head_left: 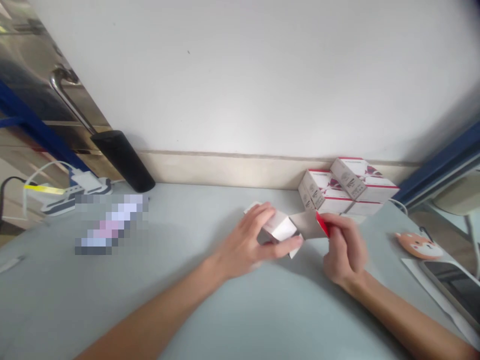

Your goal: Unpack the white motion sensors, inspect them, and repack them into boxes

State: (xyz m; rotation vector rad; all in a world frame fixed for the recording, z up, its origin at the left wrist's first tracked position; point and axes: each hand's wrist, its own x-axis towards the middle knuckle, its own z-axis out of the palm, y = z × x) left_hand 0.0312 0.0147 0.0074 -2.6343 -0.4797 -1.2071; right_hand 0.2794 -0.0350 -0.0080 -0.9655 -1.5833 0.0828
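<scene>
My left hand (247, 241) grips a white cardboard carton (279, 226) from the near side, with its fingers over the top. The carton is held in mid-air, low over the table, with a grey-backed flap (305, 225) sticking out to the right. My right hand (343, 248) pinches the far end of that flap, where a red edge shows. Part of the carton is hidden behind my fingers. Just beyond my right hand stands a stack of white-and-red boxes (347, 186).
A pale grey table (262, 320) meets a white wall with a cream skirting. To the left lie a pixelated object (108, 225), a power strip (75, 195) and a black cylinder (123, 160). To the right lie a fox-face pad (418, 245) and a phone (450, 285).
</scene>
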